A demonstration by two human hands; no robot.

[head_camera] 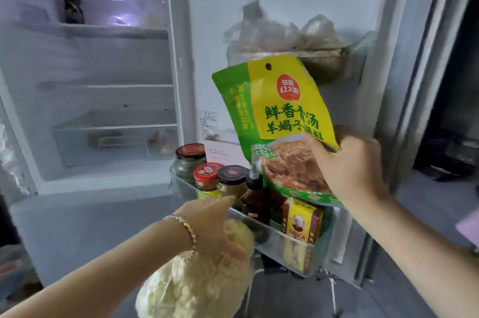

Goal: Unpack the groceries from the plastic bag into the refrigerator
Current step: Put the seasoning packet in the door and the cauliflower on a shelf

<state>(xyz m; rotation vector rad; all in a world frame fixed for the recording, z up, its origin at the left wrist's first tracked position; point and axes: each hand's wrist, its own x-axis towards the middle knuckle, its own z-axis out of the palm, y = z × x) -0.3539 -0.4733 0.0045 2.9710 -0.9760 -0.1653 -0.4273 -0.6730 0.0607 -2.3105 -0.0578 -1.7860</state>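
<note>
Right hand fingers pinch the lower corner of a green packet, upright above the door bin. Left hand reaches toward the jars, over a pale bag; its grip is unclear. Best to part the jars, then slide the packet in edgewise.

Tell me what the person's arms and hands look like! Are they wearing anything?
No sleeves or gloves show on either side. The left hand has a thin bracelet of silvery and gold beads round its wrist. The right hand shows no bracelet or watch, and I can see no rings on either hand.
</note>
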